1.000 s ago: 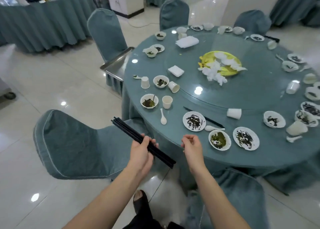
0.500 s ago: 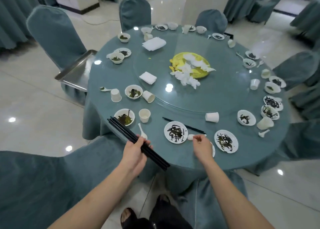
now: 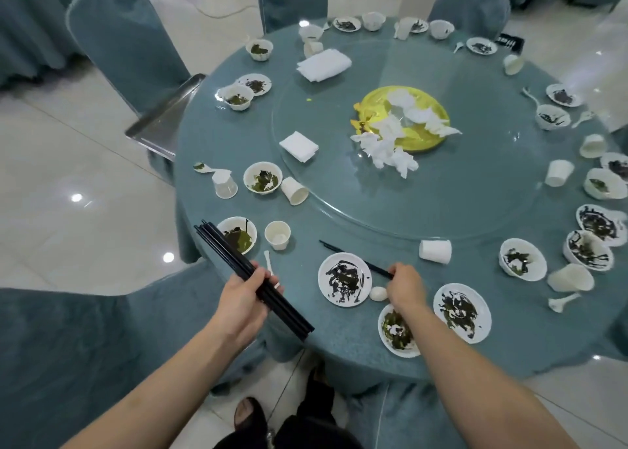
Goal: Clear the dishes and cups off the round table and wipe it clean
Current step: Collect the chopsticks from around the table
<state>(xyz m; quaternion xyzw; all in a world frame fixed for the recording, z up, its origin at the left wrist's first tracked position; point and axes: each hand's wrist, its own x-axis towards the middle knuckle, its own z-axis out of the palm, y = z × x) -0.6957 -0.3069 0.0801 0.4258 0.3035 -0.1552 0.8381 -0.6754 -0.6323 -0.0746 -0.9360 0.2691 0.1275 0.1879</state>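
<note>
The round table (image 3: 339,353) carries dirty plates, bowls and cups around its rim, with a glass turntable (image 3: 475,190) at its centre. The left hand (image 3: 243,300) is at the table's 7 o'clock edge, fingers curled around a bundle of black chopsticks (image 3: 253,278); the bundle runs from 10 o'clock to 4 o'clock through the fist, projecting at both ends.

The right hand (image 3: 406,287) is at the 6 o'clock edge, knuckles up. Its fingertips meet the near end of a pair of black chopsticks (image 3: 343,253) lying on the tablecloth; the pair extends away toward 10 o'clock, partly behind a soiled plate (image 3: 345,283). Whether the fingers have closed on the pair cannot be told, as the hand hides the contact.

A white spoon (image 3: 379,293) lies just beside the hand at its 9 o'clock. A bowl of greens (image 3: 396,331) sits under the wrist. A second plate (image 3: 462,312) lies at the hand's 4 o'clock. A tipped cup (image 3: 435,251) lies at its 1 o'clock.
</note>
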